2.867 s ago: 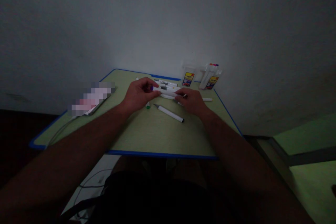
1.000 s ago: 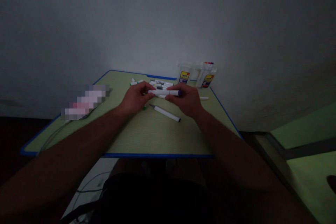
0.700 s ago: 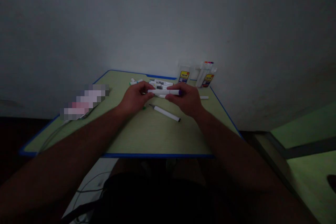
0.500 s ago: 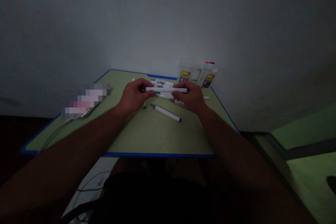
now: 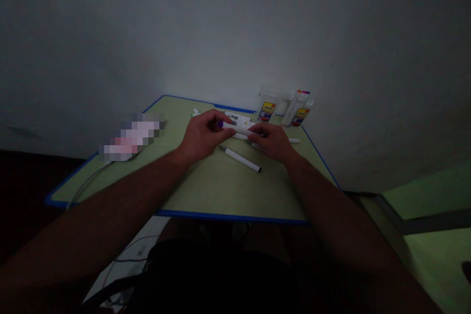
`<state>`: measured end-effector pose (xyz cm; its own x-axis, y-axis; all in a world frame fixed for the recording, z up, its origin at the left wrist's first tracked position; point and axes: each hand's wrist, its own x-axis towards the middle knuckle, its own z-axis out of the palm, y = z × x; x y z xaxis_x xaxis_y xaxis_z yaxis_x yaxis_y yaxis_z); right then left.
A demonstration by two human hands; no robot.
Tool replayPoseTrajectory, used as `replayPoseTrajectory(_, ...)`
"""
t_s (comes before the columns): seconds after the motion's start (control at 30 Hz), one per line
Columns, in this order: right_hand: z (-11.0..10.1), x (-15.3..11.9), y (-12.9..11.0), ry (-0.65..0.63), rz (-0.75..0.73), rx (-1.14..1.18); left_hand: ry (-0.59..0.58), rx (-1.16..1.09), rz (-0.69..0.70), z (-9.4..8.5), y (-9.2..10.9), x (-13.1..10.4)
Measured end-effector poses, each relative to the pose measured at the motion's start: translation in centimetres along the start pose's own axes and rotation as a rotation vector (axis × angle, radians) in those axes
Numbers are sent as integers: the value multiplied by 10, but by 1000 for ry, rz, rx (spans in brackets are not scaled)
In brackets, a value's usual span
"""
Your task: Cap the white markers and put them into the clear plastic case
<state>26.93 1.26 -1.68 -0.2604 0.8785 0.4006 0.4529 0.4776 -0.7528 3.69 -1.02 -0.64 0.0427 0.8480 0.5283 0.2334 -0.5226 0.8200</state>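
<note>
My left hand (image 5: 206, 132) is closed, its thumb and fingers pinching a white marker (image 5: 243, 129) with a purple end at the left. At the marker's other end, the fingers of my right hand (image 5: 270, 140) are closed around it, partly hiding that tip. Both hands hold it level above the desk. Below them a loose marker (image 5: 241, 158) lies slantwise, a dark thin tip at its left and a black end at its right. Behind the held marker are several more white markers (image 5: 237, 117), partly covered by my hands.
Two clear plastic cases with yellow labels stand at the back right: one case (image 5: 267, 108), and another case (image 5: 300, 110) with several coloured-tipped markers in it. A blurred-out flat object with a cable (image 5: 86, 181) lies left on the blue-edged desk (image 5: 221, 194). A wall rises behind.
My hands have come closer together on the marker, and its purple end now shows beside my left fingers. The whole view has shifted slightly, so the desk appears further right.
</note>
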Motion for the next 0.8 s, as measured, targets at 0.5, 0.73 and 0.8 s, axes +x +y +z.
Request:
replayPoseTrajectory(0.5, -1, -3, -12, 223, -16, 43, -3, 37, -50, -5, -11, 7)
replayPoseTrajectory(0.73, 7, -13, -37, 265, -127, 45, -122, 75, -58, -6, -24, 8)
replayPoseTrajectory(0.8, 8, -15, -41, 248, -153, 19, -144, 49, -68, -5, -25, 7)
